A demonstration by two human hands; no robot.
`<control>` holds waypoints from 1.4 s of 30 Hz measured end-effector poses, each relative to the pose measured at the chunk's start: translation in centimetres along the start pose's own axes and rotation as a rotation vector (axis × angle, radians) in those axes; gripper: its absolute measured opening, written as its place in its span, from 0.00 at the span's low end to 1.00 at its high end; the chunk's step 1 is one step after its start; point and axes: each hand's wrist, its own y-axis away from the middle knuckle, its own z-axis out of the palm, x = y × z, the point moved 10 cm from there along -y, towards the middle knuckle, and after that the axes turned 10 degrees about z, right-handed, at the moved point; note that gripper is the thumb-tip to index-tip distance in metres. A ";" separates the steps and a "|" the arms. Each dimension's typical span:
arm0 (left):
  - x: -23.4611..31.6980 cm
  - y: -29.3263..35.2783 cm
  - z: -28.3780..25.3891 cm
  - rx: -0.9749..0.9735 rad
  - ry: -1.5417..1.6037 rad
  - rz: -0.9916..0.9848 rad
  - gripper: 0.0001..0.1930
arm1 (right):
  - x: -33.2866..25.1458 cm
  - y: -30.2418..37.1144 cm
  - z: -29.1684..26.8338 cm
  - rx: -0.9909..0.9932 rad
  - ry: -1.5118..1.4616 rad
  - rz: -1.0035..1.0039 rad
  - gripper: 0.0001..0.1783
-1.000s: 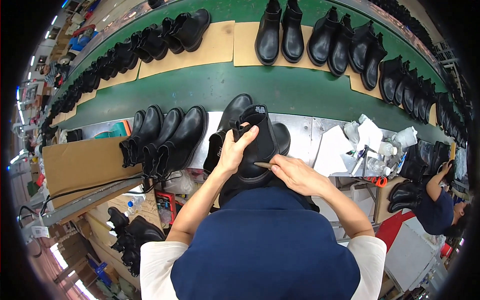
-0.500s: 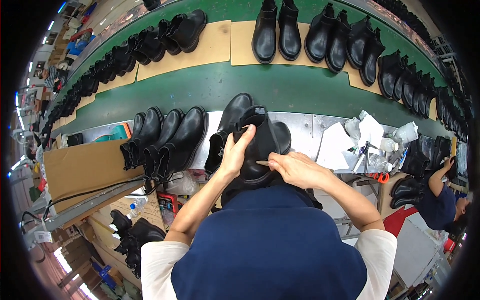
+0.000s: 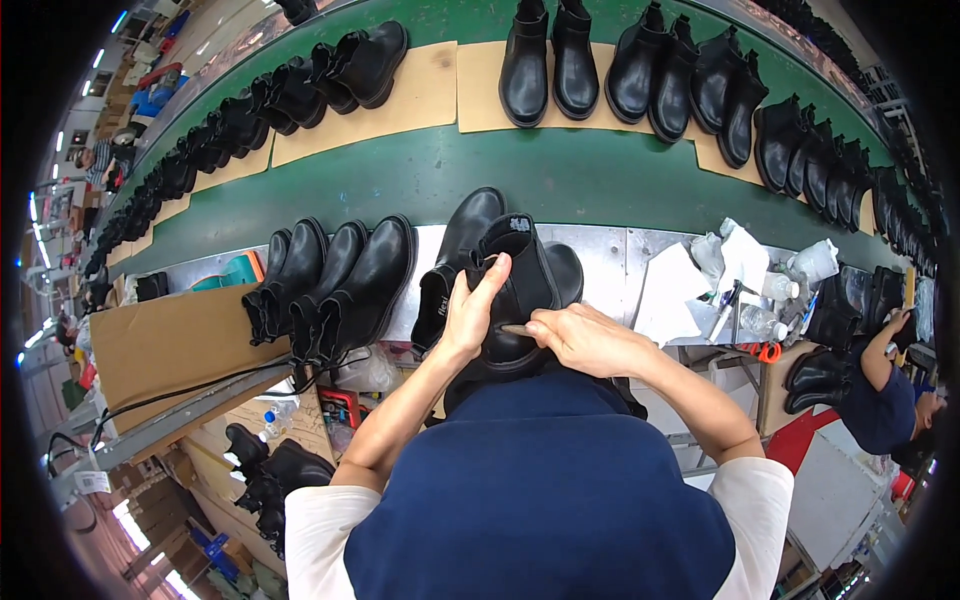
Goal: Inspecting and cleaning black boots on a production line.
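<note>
Left hand point(image 3: 470, 315) grips black boot point(image 3: 520, 290) upright at bench edge; right hand point(image 3: 585, 340) pinches thin tool point(image 3: 515, 329) vs boot's side.
Looks mid touch-up work; next needs steady hold, small careful tool strokes along the panel.

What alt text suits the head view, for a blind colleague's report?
A person's left hand grips a black leather ankle boot while the right hand presses a thin stick-like tool against it, beside a green conveyor belt carrying more boots.
</note>
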 end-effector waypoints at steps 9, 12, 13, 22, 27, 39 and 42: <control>-0.1 0.0 0.3 0.018 0.038 -0.041 0.13 | -1.7 0.5 -0.7 0.120 0.214 -0.069 0.19; -0.4 0.2 0.1 0.023 0.036 -0.053 0.13 | -2.5 1.1 -1.0 0.113 0.304 -0.080 0.20; -0.4 0.3 0.1 0.034 0.038 -0.053 0.13 | -2.4 1.1 -1.2 0.112 0.305 -0.082 0.20; -0.3 0.0 0.4 0.023 0.064 -0.052 0.13 | -1.3 0.3 -0.4 0.059 0.147 -0.055 0.16; -0.1 0.4 0.1 0.055 -0.004 -0.016 0.12 | -0.9 0.5 -0.5 0.014 0.196 -0.010 0.17; 0.4 -0.3 -0.1 0.085 0.024 0.000 0.12 | -0.8 0.9 -1.5 0.009 0.254 0.042 0.17; 3.2 -0.8 1.9 -0.142 -0.253 0.227 0.13 | 3.7 0.7 -4.4 0.138 0.115 0.181 0.18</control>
